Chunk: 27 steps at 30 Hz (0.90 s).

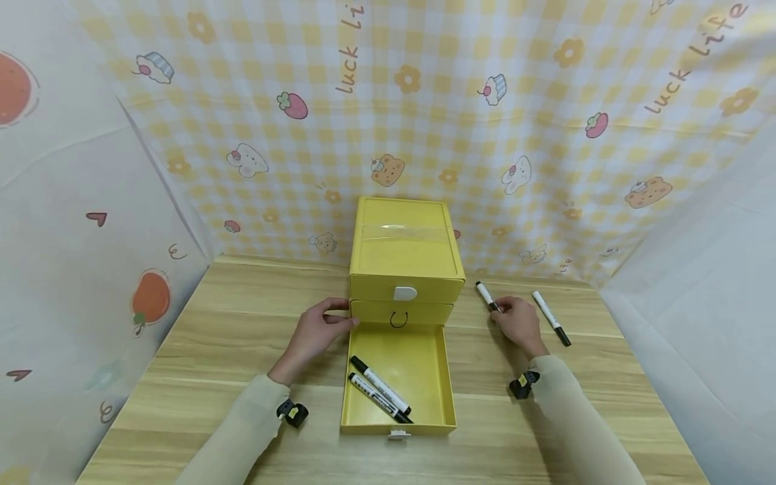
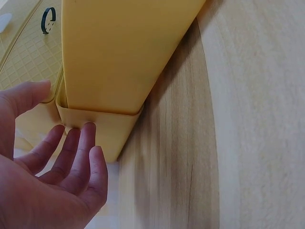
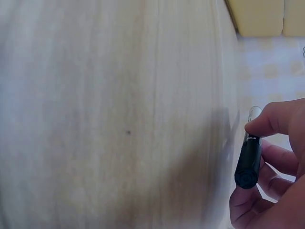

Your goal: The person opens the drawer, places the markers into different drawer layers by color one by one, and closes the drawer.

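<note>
A yellow drawer box (image 1: 405, 249) stands at the back of the table, its bottom drawer (image 1: 418, 357) pulled out. Two markers, one whiteboard marker (image 1: 382, 385) and another marker (image 1: 372, 396), lie inside that drawer at the left. My left hand (image 1: 318, 331) is at the box's left side; in the left wrist view its thumb (image 2: 35, 93) is by the front corner, and its extended fingers touch or nearly touch the side wall. My right hand (image 1: 518, 323) pinches a black-and-white marker (image 3: 249, 162) between thumb and fingers, to the right of the box.
Another marker (image 1: 550, 316) lies on the wooden table (image 1: 606, 404), right of my right hand. Behind the box hangs a checked cloth (image 1: 424, 135). White cloth (image 1: 91, 168) covers the left side. A dark loop (image 1: 399, 320) sits on the middle drawer's front.
</note>
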Available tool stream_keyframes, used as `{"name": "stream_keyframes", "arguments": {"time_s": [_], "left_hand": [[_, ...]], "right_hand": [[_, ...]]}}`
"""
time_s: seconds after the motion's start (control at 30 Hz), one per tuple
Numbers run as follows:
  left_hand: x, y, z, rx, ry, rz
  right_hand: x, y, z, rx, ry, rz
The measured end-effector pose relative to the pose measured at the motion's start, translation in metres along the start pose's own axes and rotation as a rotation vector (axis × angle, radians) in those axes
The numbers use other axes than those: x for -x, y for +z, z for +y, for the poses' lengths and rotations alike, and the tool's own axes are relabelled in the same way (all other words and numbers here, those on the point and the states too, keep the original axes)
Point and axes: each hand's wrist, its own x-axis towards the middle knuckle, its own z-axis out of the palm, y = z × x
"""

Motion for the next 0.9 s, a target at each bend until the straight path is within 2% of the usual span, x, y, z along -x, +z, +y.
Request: {"name": "stream_keyframes", "arguments": {"time_s": [0.47,0.9], "left_hand": [[0.000,0.000,0.000,0.007,0.011,0.000],[0.000,0.000,0.001,-0.001,0.008,0.005]], "right_hand": [[0.019,-0.006,-0.007,-0.040,-0.056,0.040],[0.041,-0.015,-0.020,0.014,-0.186,0.078]]}}
